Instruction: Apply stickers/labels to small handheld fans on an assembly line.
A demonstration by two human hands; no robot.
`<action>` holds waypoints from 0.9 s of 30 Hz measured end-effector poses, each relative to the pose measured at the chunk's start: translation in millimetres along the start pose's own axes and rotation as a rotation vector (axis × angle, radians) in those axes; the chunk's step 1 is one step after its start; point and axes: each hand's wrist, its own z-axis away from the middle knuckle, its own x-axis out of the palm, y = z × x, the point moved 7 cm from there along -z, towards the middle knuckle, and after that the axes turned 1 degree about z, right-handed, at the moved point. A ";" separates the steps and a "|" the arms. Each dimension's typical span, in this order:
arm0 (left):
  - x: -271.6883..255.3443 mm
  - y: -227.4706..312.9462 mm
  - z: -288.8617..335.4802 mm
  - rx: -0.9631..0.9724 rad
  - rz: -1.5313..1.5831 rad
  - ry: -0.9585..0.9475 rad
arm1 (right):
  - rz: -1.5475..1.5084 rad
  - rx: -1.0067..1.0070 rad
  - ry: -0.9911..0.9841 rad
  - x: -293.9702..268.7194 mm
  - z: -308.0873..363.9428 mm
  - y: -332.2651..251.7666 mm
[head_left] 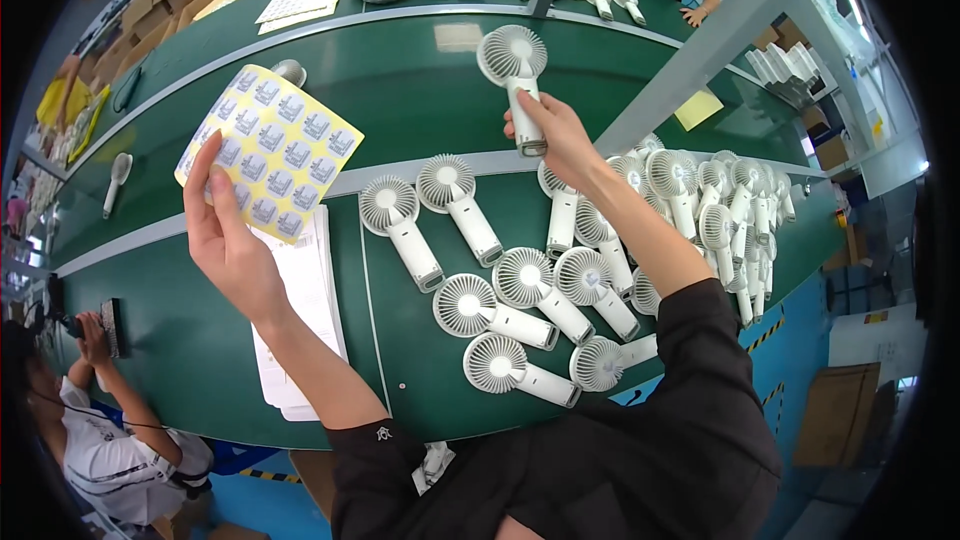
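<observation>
Left hand (235, 252) pinches a yellow sticker sheet (268, 145) at its lower left side, most of it spreading right of our fingertips. Right hand (558, 138) is wrapped snugly round a white fan (514, 65) by its handle, head above our fingers. Below, we note loose fans (521, 277) towards the tabletop's (200, 340) near edge, a denser heap (740, 180) rightward, white papers (290, 350) left.

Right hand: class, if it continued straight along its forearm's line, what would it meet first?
Holding the white fan, the right hand seems free to cross the green surface until the far grey rail; depth is unclear, so it might pass above.
</observation>
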 end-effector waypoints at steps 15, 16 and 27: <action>91.7 -42.2 41.3 -0.147 -0.140 -0.484 | -0.148 0.023 -0.392 60.0 63.4 -31.3; 103.5 -40.0 47.2 -0.106 -0.128 -0.520 | -0.155 0.030 -0.445 67.6 69.7 -33.7; 131.1 -42.0 82.8 -0.541 0.315 -0.683 | -0.257 0.195 -0.780 116.1 92.7 -16.2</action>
